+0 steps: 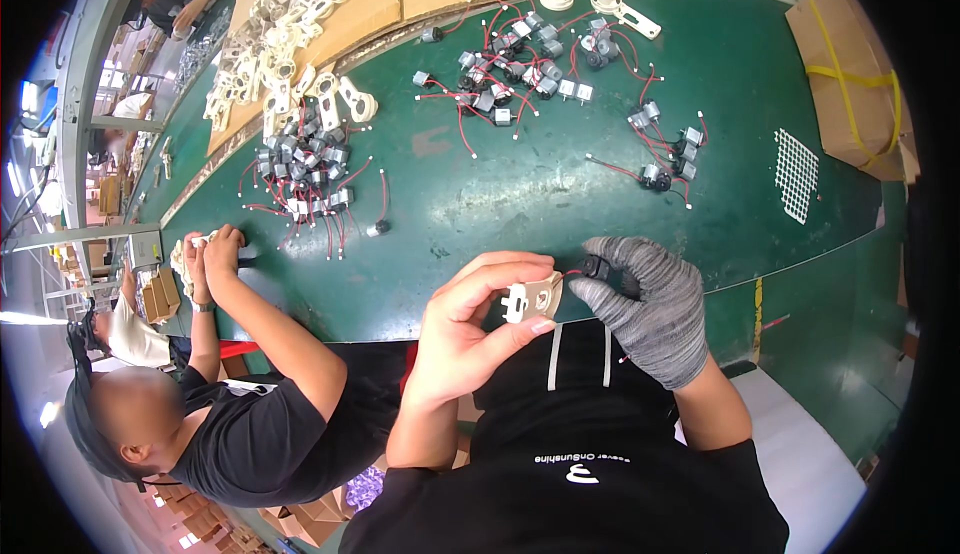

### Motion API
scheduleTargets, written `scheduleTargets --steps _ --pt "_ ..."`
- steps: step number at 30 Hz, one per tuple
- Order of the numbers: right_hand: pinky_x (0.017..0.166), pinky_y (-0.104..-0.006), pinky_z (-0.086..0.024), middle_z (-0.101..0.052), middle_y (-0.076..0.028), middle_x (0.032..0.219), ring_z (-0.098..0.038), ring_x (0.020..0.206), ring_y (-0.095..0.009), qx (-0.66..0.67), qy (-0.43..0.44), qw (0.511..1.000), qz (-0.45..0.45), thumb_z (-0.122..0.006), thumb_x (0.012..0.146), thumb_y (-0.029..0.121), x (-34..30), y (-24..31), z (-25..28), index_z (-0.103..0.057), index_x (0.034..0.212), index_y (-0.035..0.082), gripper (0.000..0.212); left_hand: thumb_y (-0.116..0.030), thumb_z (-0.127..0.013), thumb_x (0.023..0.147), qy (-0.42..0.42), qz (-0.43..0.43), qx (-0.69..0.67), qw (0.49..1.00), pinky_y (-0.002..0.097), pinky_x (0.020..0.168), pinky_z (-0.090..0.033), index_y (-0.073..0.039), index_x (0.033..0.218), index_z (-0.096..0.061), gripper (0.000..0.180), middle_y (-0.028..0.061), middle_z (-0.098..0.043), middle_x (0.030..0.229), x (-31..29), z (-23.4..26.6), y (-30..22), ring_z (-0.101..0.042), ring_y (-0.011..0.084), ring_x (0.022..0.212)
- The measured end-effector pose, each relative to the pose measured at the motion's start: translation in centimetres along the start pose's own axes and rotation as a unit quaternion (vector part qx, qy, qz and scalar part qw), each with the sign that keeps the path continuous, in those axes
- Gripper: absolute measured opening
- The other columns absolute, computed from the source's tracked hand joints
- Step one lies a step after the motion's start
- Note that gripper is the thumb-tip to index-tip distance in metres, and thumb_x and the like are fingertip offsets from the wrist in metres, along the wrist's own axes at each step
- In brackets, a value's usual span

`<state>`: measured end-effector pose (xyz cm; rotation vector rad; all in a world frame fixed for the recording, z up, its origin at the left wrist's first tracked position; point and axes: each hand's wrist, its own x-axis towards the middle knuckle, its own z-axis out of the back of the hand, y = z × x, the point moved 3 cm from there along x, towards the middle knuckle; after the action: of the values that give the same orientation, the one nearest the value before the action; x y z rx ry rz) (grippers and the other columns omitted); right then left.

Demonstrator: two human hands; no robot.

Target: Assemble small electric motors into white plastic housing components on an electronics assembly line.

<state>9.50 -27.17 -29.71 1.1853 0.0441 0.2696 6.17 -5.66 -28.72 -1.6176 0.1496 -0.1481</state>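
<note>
My bare left hand point(455, 329) grips a cream-white plastic housing point(541, 297) between thumb and fingers, above the near edge of the green table. A hole shows in the housing's face. Close to its right, my right hand point(655, 304), in a grey knit glove, pinches a small motor point(595, 266) with its dark end showing. A red wire runs from the motor toward the housing. The gloved fingers cover part of the motor.
Small motors with red wires lie in a left pile point(300, 164), a far middle pile point(510, 59) and a right group point(675, 149). Cream plastic parts point(290, 24) cover cardboard at the back. A white mesh point(797, 176) and a carton point(845, 74) are right; a co-worker point(250, 424) sits left.
</note>
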Motion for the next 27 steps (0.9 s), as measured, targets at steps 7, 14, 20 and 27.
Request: scheduleTargets --steps 7,14,20,27 --pt "0.078 -0.0383 -0.062 -0.077 -0.012 0.102 -0.078 0.09 -0.029 0.018 0.076 0.997 0.016 -0.086 0.09 0.021 -0.2 0.9 0.0 -0.071 0.117 0.007 0.033 0.006 -0.084 0.089 -0.041 0.037 -0.037 0.998 0.0334 0.104 -0.055 0.004 0.13 -0.068 0.044 0.0161 -0.066 0.137 -0.1 0.0 1.1 -0.068 0.0201 0.121" --pt "0.09 -0.0367 -0.061 -0.076 -0.011 0.119 -0.075 0.107 -0.026 0.035 0.035 0.997 0.053 -0.088 0.087 0.02 0.9 2.5 -0.4 -0.081 0.112 0.012 0.028 0.003 -0.086 0.087 -0.047 0.044 -0.147 0.987 0.034 0.102 -0.057 0.002 0.131 -0.065 0.049 0.0172 -0.069 0.136 -0.3 -0.2 2.3 -0.07 0.0177 0.117" --pt "0.096 -0.0354 -0.061 -0.072 -0.013 0.134 -0.074 0.115 -0.023 0.266 0.039 0.961 -0.06 -0.089 0.086 0.015 0.1 0.2 -2.5 -0.082 0.116 0.01 0.031 0.009 -0.091 0.078 -0.058 -0.023 -0.219 0.974 0.0372 0.096 -0.061 -0.002 0.151 -0.041 0.089 0.0177 -0.063 0.134 -0.1 -1.1 4.2 -0.069 0.0224 0.112" --pt "0.097 -0.0333 -0.061 -0.07 -0.014 0.141 -0.072 0.119 -0.018 0.302 0.073 0.95 -0.024 -0.088 0.088 0.015 0.3 -0.1 -3.1 -0.08 0.121 0.008 0.035 0.012 -0.089 0.078 -0.056 -0.122 -0.161 0.978 0.0408 0.098 -0.062 -0.002 0.152 -0.038 0.091 0.0215 -0.062 0.133 0.0 -1.4 3.5 -0.07 0.0277 0.117"
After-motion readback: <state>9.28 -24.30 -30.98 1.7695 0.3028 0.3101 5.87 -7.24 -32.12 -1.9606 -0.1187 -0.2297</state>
